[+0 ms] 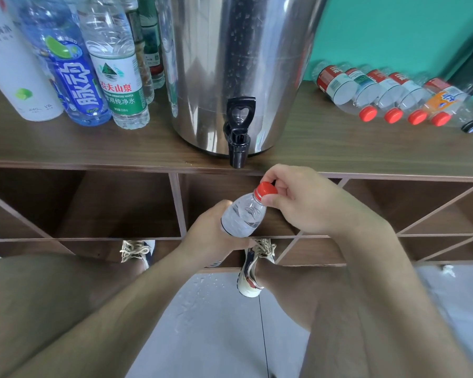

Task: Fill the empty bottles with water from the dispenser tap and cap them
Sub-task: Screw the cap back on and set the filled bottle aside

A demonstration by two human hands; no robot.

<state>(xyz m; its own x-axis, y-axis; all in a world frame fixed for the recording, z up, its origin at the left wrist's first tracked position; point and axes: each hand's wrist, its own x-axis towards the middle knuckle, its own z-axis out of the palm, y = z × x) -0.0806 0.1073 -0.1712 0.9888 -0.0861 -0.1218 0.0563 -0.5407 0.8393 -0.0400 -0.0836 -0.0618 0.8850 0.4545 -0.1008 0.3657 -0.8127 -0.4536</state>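
Note:
A clear plastic bottle (pixel 243 216) holding water tilts in front of the shelf, just below the black tap (pixel 238 137) of the steel dispenser (pixel 230 64). My left hand (pixel 216 236) grips the bottle's lower body. My right hand (pixel 306 197) pinches the red cap (pixel 265 189) that sits on the bottle's neck. The bottle's base is hidden by my left hand.
Several upright bottles (pixel 115 66) stand left of the dispenser on the wooden shelf top (pixel 93 143). Several capped, label-wrapped bottles (pixel 388 94) lie on their sides at the right. Open cubbies sit below the shelf edge. Water drops spot the floor (pixel 202 304) by my feet.

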